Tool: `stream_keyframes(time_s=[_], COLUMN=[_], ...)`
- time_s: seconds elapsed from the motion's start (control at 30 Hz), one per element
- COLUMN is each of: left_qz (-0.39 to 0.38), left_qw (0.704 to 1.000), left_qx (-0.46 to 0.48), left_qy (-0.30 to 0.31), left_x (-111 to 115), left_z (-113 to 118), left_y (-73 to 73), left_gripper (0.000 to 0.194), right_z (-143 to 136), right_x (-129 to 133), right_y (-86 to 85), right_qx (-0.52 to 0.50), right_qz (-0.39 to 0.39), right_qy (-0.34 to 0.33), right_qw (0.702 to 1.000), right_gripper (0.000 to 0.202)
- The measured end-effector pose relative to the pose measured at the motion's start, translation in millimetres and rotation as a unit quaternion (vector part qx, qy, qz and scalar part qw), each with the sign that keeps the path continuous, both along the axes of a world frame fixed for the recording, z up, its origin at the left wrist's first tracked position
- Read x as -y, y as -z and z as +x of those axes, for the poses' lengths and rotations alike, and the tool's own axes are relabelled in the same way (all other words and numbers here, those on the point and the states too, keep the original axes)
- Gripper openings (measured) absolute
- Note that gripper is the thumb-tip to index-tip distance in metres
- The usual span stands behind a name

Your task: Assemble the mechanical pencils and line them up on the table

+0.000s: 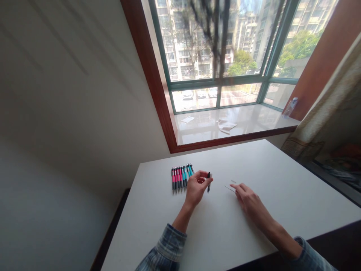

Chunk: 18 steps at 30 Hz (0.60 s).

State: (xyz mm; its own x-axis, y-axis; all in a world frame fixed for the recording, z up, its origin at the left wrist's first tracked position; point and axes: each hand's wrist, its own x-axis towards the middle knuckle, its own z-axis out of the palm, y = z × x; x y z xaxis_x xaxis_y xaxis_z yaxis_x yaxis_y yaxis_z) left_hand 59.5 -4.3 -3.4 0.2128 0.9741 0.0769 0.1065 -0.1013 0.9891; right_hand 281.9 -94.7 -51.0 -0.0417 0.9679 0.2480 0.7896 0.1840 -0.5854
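My left hand [196, 187] is closed on a short black pen part [209, 182], held upright between thumb and fingers. To its left, several pens [177, 180] with pink or teal barrels lie side by side on the white table [152, 210]; my left hand partly hides the rightmost ones. My right hand [248, 199] is over the table with its fingertips together at a thin refill [229, 189], whose near end they hide. A small spring [234, 181] lies just beyond these fingertips.
Behind the table is a window sill [203, 130] with a crumpled white wrapper [226, 125], a flat paper piece [187, 119] and a clear bottle [290, 108]. A curtain [324, 101] hangs at the right. The wall borders the table's left side.
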Motion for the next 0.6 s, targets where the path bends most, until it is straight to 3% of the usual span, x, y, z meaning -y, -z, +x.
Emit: stream_keyframes(time_s=[0.27, 0.47, 0.6], left_qz=[0.008, 0.01, 0.005], left_qw=[1.0, 1.0, 1.0], left_qx=[-0.004, -0.001, 0.001], left_qy=[-0.002, -0.006, -0.005], left_x=[-1, -1, 0], left_z=[0, -1, 0], left_y=[5.5, 2.0, 0.2], left_gripper=[0.026, 0.027, 0.027], right_z=[18, 14, 7], right_x=[-49, -88, -116], right_y=[-23.4, -28.3, -32.4], right_qx=[-0.222, -0.399, -0.439], right_qz=[-0.093, -0.116, -0.172], right_qy=[-0.049, -0.052, -0.093], right_qw=[0.969, 0.908, 0.877], right_gripper=[0.035, 0.044, 0.052])
